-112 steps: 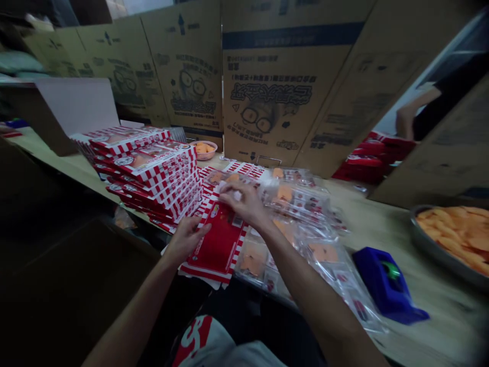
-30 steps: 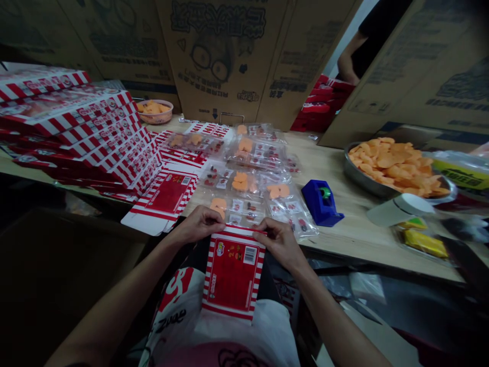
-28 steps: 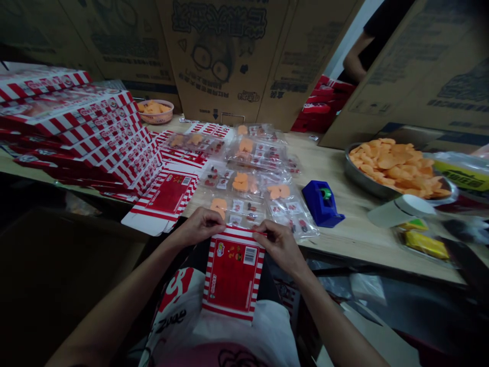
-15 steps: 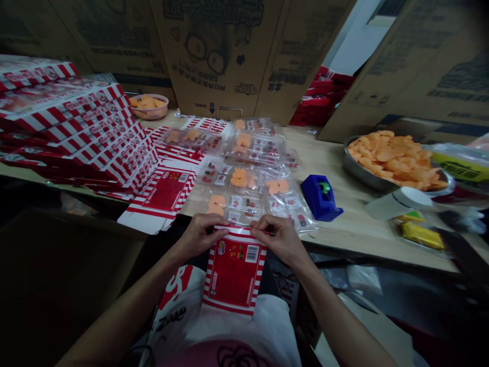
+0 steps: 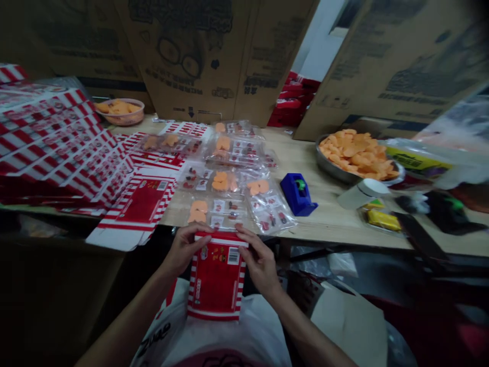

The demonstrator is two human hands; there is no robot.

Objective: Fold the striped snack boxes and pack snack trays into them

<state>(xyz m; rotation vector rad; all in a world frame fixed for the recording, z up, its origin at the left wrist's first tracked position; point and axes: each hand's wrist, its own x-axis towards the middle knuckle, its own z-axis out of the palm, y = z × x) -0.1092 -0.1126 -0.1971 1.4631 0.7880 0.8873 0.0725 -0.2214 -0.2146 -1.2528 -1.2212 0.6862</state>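
A red box with striped edges and a barcode (image 5: pixel 217 283) is held upright against my lap, its printed panel facing me. My left hand (image 5: pixel 186 245) grips its upper left corner, thumb in front and fingers behind. At the upper right corner, my right hand (image 5: pixel 260 260) holds the same box, with fingers along the top edge. Just beyond it on the table lie clear bags (image 5: pixel 229 153) with orange pieces and small printed cards. Left of them are flat red-and-white striped cartons (image 5: pixel 143 204).
A tall stack of striped boxes (image 5: pixel 57 142) stands at left. On the right are a blue tape dispenser (image 5: pixel 297 196), a metal bowl of orange pieces (image 5: pixel 357 155) and a white jar (image 5: pixel 362 193). A pink basket (image 5: pixel 128 118) sits at the back before brown cardboard (image 5: pixel 214 66).
The view has turned right, so the table's things sit further left. Both hands still hold the box; my right hand's fingers now extend more along its top edge.
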